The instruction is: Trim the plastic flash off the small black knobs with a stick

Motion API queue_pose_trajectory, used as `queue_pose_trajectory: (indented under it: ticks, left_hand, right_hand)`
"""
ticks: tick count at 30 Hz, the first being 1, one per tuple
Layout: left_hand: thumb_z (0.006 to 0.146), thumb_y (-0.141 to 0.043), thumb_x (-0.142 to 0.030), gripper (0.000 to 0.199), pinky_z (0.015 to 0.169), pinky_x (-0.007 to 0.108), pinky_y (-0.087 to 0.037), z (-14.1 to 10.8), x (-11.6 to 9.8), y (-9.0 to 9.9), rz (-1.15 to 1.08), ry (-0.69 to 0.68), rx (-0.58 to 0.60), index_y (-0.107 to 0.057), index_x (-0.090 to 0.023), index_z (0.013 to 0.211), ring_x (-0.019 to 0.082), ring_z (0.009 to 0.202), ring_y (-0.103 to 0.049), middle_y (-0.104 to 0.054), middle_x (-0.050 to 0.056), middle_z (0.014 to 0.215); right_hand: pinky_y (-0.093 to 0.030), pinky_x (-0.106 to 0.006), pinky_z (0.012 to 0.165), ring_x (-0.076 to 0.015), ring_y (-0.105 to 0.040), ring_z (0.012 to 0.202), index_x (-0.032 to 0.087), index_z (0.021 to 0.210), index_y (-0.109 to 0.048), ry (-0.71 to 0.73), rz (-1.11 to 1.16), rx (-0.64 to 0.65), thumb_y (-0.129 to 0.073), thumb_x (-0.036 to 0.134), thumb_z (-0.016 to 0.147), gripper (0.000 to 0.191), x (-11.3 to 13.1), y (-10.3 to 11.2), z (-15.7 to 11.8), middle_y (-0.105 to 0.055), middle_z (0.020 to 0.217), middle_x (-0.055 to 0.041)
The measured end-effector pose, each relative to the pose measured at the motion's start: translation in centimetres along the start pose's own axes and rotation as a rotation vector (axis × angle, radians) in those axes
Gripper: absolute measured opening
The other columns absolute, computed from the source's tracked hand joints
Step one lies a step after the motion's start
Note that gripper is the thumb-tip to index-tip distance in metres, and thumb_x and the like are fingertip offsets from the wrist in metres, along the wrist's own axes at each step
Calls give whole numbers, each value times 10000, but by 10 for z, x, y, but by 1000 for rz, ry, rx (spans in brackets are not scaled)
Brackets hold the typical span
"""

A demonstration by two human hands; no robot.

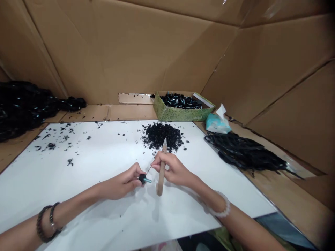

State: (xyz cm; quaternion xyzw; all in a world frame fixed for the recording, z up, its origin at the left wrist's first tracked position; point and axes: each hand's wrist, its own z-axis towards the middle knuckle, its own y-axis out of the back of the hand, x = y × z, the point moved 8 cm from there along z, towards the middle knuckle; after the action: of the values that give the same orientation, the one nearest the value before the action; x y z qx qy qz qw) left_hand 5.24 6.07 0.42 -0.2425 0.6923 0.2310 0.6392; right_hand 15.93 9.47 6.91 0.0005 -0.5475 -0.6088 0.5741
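Carefully, the left hand (119, 183) pinches a small black plug (142, 179) with a teal pin; the right hand (174, 169) clenches a wooden stick (160, 184) and thin wire (148, 170). A slip could flick the plug toward the black rings (162, 136) beyond.

Look at that: a white sheet (52, 181) across the cardboard desk (131, 113), small black rings (162, 136) heaped on top, a green box (180, 114) just behind!
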Motion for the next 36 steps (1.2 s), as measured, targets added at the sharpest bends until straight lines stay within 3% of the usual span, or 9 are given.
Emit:
queue_pose_trajectory:
  ticks: [5, 9, 13, 18, 24, 31, 36]
  left_hand:
    - [828, -517, -442, 296, 490, 216, -192, 4, 5, 3, -456, 4, 95, -388, -189, 913, 38, 475, -277, -475, -7, 798]
    - [822, -555, -397, 276, 543, 221, -203, 4, 6, 7, -583, 17, 50, -437, -159, 902, 55, 539, -316, -481, 5, 763]
    - [823, -563, -377, 254, 581, 226, -239, 3, 9, 7, -623, 26, 49, -456, -165, 914, 68, 575, -360, -492, 8, 766]
    - [816, -570, -388, 262, 566, 224, -243, 3, 14, 9, -611, 49, 19, -468, -166, 909, 60, 554, -361, -509, 11, 775]
    - [762, -621, -423, 316, 489, 221, -172, 5, 5, 6, -606, 17, -9, -464, -162, 846, 56, 500, -310, -510, 5, 720]
    - [829, -546, -377, 233, 519, 216, -267, 2, 9, 12, -612, -39, -286, -432, -176, 797, 20, 438, -299, -508, -29, 732]
    - [805, -579, -377, 281, 514, 202, -313, -2, 20, 32, -658, -34, -627, -375, -191, 752, 18, 431, -344, -510, -48, 713]
  right_hand:
    - [-389, -215, 543, -102, -507, 564, 161, 755, -541, -16, 85, -85, -529, 232, 833, 107, 5, 4, 0, -558, 636, 0]
    - [-407, -239, 605, -115, -520, 607, 163, 856, -586, 64, -2, -81, -526, 215, 837, 82, 15, -4, -1, -577, 642, -7]
    - [-412, -257, 641, -123, -526, 632, 173, 1036, -566, 164, -87, -57, -500, 191, 851, 197, 23, -16, -3, -612, 672, -10]
    - [-400, -238, 577, -107, -482, 547, 164, 890, -582, 168, -48, -172, -486, 159, 843, 107, 23, -22, -5, -571, 579, 9]
    - [-378, -219, 525, -95, -460, 508, 175, 727, -514, 134, -23, -249, -502, 138, 809, 91, 19, -26, -6, -555, 546, 20]
    - [-397, -223, 542, -105, -465, 540, 170, 731, -498, 262, -295, -248, -480, 115, 813, 101, 24, -28, -5, -580, 579, 4]
    - [-334, -226, 454, -96, -398, 468, 181, 632, -446, 459, -454, -239, -475, 83, 813, 207, 54, -39, -15, -504, 492, 30]
